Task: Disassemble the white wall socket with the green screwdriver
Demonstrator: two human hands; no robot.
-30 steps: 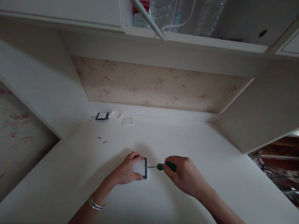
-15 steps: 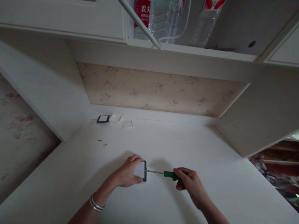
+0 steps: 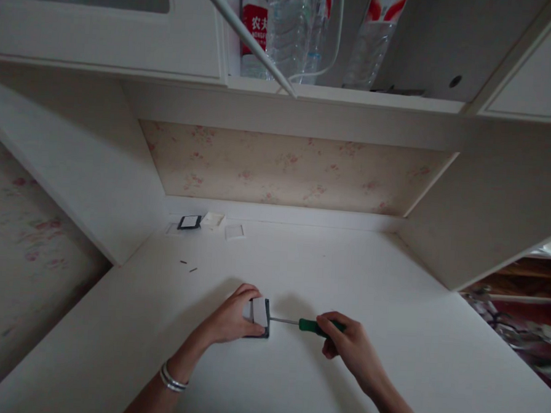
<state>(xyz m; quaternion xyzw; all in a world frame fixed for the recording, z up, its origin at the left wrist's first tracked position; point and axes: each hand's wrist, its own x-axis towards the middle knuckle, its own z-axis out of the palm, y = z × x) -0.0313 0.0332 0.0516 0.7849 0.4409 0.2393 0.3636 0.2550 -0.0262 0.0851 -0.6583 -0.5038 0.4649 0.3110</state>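
My left hand [image 3: 235, 315], with bracelets at the wrist, is closed around a small rectangular dark frame [image 3: 266, 333] on the white desk. A white panel [image 3: 260, 312] in it sits tilted, with a grey strip showing on its left side. My right hand [image 3: 342, 336] grips the green handle of a screwdriver [image 3: 308, 325]. Its metal shaft points left, and the tip meets the frame's right edge; whether it reaches under the panel cannot be made out.
Two small dark strips [image 3: 183, 262] lie on the desk [image 3: 368, 285] to the left. Toward the back are another dark frame with a white panel [image 3: 190, 222], a whitish tray-like piece [image 3: 212, 219] and a clear rectangular piece [image 3: 235, 231]. Plastic bottles [image 3: 289, 34] and a pale rod [image 3: 247, 35] are overhead.
The white panel has shifted and tilted within the dark frame, uncovering a grey strip on its left. The screwdriver and my right hand have moved slightly left.
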